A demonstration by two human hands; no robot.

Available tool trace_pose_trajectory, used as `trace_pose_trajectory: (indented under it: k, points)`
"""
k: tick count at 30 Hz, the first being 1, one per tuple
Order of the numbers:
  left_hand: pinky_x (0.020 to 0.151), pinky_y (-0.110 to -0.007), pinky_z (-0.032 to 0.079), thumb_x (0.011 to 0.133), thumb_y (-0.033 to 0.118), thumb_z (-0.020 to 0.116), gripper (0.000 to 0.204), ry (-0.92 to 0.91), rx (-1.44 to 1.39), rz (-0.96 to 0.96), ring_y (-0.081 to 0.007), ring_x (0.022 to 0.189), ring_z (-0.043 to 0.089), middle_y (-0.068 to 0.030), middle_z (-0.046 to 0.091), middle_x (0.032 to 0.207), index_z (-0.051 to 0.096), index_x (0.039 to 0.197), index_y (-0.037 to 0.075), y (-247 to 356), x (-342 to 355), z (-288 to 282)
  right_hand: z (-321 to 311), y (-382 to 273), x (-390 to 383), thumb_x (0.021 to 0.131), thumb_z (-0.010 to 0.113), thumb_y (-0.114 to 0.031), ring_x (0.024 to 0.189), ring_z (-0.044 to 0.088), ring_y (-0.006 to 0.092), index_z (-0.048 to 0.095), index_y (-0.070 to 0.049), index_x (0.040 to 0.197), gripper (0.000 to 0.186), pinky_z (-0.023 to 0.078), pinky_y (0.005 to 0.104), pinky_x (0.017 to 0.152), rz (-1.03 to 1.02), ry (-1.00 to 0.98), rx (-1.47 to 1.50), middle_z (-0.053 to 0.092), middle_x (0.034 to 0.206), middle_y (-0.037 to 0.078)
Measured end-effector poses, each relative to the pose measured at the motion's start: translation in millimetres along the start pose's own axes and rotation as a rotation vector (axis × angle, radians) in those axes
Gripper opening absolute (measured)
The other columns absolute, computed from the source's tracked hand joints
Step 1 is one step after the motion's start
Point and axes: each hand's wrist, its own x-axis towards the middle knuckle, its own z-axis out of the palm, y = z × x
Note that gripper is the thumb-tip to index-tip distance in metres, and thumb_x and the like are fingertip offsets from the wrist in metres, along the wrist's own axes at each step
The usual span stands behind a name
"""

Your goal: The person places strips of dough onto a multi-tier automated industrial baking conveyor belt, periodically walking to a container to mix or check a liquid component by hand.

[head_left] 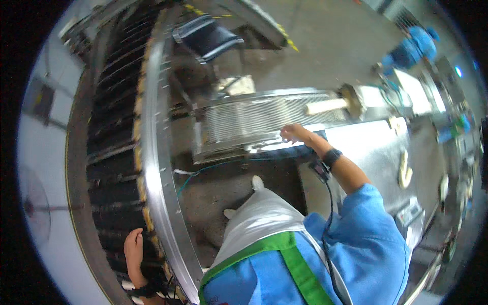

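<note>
My left hand is over the black slatted conveyor along the metal rail, fingers loosely bent and holding nothing I can see. My right hand hangs at the near edge of a ridged metal belt, fingers apart and slightly curled, empty; whether it touches the edge I cannot tell. On that belt a pale dough-like roll extends from a metal machine. A bent pale strip lies on the steel table right of my arm.
A black-seated chair stands beyond the belt, with yellow striped floor tape nearby. A co-worker in blue is at the upper right. A small scale-like device sits on the table's near right. A white wall runs along the far left.
</note>
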Motion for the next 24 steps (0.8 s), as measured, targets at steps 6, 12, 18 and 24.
trace_pose_trajectory:
  k: [6,12,18,24]
  points:
    - [0.082,-0.033,0.035,0.082,0.015,0.040,0.025,-0.100,-0.054,0.018,-0.0280,0.095,0.046,-0.0141,0.051,0.100,0.051,0.100,0.001,65.5,87.0,24.0,-104.3,93.3,-15.1,0.070,0.058,-0.025,0.069,0.056,0.0201,0.056,-0.002,0.087,0.029,0.047,0.0276,0.057,0.002,0.300,-0.391,0.057,0.082,0.012]
    - [0.082,-0.033,0.035,0.081,0.018,0.042,0.026,-0.076,0.031,0.019,-0.0285,0.096,0.046,-0.0139,0.051,0.101,0.051,0.101,0.004,103.3,118.3,39.0,-176.9,179.4,-4.8,0.064,0.063,-0.028,0.095,0.046,0.0327,0.044,-0.005,0.105,0.051,0.038,0.0377,0.079,0.020,0.716,-0.747,0.050,0.099,0.020]
    - [0.077,-0.033,0.038,0.079,0.017,0.043,0.023,0.045,-0.026,0.080,-0.0279,0.090,0.049,-0.0128,0.054,0.093,0.054,0.095,0.004,115.0,119.1,53.6,-198.2,142.3,-3.9,0.056,0.066,-0.009,0.109,0.033,0.0333,0.032,-0.014,0.118,0.071,0.032,0.0404,0.087,0.037,0.739,-1.019,0.033,0.118,0.017]
    - [0.074,-0.034,0.039,0.078,0.017,0.044,0.022,0.193,-0.100,-0.008,-0.0274,0.087,0.050,-0.0128,0.054,0.092,0.054,0.092,0.004,102.9,102.1,59.4,-203.2,114.2,26.1,0.067,0.060,-0.026,0.103,0.038,0.0304,0.044,-0.014,0.103,0.041,0.032,0.0530,0.078,0.111,0.467,-1.146,0.041,0.108,0.011]
